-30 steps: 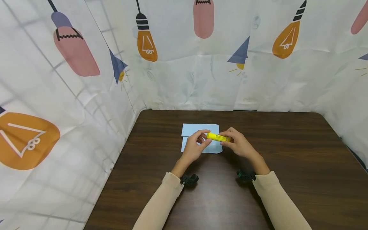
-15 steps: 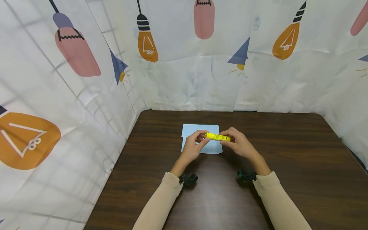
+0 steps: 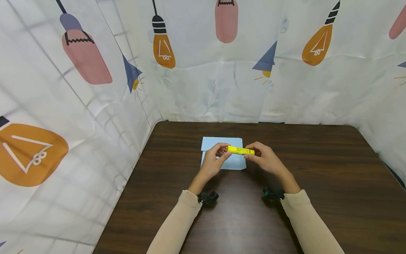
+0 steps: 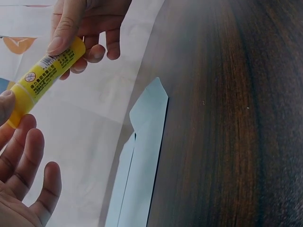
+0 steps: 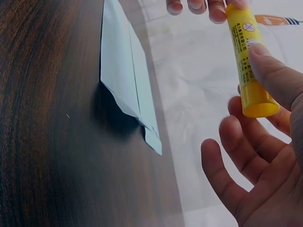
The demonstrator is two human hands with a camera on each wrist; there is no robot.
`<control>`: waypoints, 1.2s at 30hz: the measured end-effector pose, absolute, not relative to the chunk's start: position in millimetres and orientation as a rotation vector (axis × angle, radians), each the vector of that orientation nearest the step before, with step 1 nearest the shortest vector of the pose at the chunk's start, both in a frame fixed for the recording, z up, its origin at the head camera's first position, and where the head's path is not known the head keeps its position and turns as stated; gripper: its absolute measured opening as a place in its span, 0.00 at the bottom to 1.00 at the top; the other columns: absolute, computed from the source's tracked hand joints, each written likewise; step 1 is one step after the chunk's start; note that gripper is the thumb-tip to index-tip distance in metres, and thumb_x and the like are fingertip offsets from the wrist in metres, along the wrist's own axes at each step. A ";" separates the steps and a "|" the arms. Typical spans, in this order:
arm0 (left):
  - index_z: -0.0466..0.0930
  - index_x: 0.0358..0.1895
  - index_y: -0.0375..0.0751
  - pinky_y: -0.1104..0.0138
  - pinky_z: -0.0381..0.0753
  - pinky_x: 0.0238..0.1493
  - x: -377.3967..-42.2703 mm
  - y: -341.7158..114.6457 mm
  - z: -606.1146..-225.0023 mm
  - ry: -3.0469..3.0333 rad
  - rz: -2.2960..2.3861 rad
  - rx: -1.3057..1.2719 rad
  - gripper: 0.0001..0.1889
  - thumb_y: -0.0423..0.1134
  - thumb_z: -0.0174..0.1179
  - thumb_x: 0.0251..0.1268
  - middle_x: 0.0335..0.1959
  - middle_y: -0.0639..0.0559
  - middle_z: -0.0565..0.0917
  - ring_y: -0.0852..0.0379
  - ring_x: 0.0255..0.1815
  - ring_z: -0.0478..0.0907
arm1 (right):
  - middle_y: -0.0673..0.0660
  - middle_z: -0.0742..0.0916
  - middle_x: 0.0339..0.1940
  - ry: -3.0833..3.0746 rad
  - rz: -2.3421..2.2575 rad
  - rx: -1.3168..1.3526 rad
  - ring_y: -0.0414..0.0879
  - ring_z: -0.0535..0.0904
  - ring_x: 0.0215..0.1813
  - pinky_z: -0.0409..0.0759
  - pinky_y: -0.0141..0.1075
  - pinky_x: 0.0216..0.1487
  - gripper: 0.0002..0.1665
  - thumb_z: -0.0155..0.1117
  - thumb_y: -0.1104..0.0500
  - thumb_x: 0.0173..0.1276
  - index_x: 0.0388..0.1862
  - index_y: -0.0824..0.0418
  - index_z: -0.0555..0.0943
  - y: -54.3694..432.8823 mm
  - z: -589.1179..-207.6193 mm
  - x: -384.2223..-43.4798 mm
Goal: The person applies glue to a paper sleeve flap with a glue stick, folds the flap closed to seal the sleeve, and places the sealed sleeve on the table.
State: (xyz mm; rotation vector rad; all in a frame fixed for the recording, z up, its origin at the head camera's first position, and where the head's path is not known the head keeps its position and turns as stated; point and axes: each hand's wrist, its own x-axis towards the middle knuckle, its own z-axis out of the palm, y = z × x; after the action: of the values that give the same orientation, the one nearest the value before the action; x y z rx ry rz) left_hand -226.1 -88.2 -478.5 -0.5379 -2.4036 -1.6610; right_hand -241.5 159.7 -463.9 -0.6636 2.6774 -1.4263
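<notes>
A yellow glue stick with dark printing is held level between both hands, over a folded light blue paper. My left hand pinches one end between thumb and forefinger, its other fingers apart in the left wrist view. At the opposite end my right hand grips the tube with thumb and fingers; the thumb lies along the printed side in the right wrist view. The tube's yellow cap shows at the left hand's end. Beneath the hands, the paper lies flat with a fold line across it and trimmed corners.
The dark wooden table stretches around the paper to all sides. A white curtain printed with lamps and bulbs hangs behind and at the left. A black wrist strap sits below the left hand.
The glue stick has shifted slightly left and turned a little closer to level; the left hand's fingers have closed in with it. The paper stays in place.
</notes>
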 end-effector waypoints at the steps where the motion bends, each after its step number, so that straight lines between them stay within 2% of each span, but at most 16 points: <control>1: 0.82 0.58 0.42 0.69 0.81 0.44 -226.3 -88.1 -478.7 -2.403 -1.660 -0.537 0.16 0.42 0.66 0.71 0.45 0.47 0.85 0.57 0.40 0.79 | 0.57 0.86 0.46 2.674 -1.425 -0.656 0.49 0.80 0.42 0.83 0.38 0.46 0.18 0.72 0.55 0.70 0.55 0.60 0.83 159.7 -463.5 -241.2; 5: 0.82 0.58 0.43 0.69 0.80 0.44 -226.6 -88.2 -478.9 -2.400 -1.651 -0.531 0.16 0.42 0.66 0.72 0.44 0.48 0.85 0.57 0.39 0.78 | 0.57 0.86 0.44 2.657 -1.429 -0.654 0.50 0.78 0.40 0.81 0.33 0.39 0.17 0.71 0.56 0.71 0.56 0.59 0.83 160.2 -462.6 -241.2; 9: 0.82 0.58 0.43 0.70 0.80 0.44 -226.0 -88.0 -478.6 -2.389 -1.655 -0.521 0.16 0.42 0.66 0.71 0.44 0.48 0.86 0.57 0.39 0.79 | 0.57 0.85 0.42 2.641 -1.442 -0.668 0.52 0.76 0.39 0.79 0.32 0.36 0.17 0.70 0.57 0.72 0.56 0.58 0.83 161.4 -462.1 -241.7; 27: 0.81 0.62 0.45 0.70 0.80 0.44 -224.2 -86.3 -477.9 -2.370 -1.717 -0.541 0.17 0.41 0.64 0.73 0.44 0.47 0.85 0.57 0.39 0.78 | 0.57 0.84 0.39 2.615 -1.495 -0.696 0.53 0.75 0.36 0.77 0.32 0.34 0.16 0.69 0.58 0.71 0.56 0.58 0.83 162.0 -463.1 -241.6; 36: 0.81 0.62 0.41 0.69 0.79 0.45 -224.9 -87.3 -478.2 -2.386 -1.691 -0.548 0.18 0.42 0.64 0.73 0.44 0.47 0.85 0.57 0.39 0.78 | 0.57 0.84 0.39 2.608 -1.512 -0.706 0.54 0.75 0.37 0.76 0.32 0.33 0.16 0.70 0.57 0.71 0.56 0.58 0.83 161.1 -463.8 -240.9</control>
State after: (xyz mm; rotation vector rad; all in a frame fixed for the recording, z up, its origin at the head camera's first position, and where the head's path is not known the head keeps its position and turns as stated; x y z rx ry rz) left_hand -224.9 -87.3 -478.2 -0.5480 -2.3860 -1.6910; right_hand -240.9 161.1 -463.8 -0.7056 2.6080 -1.5118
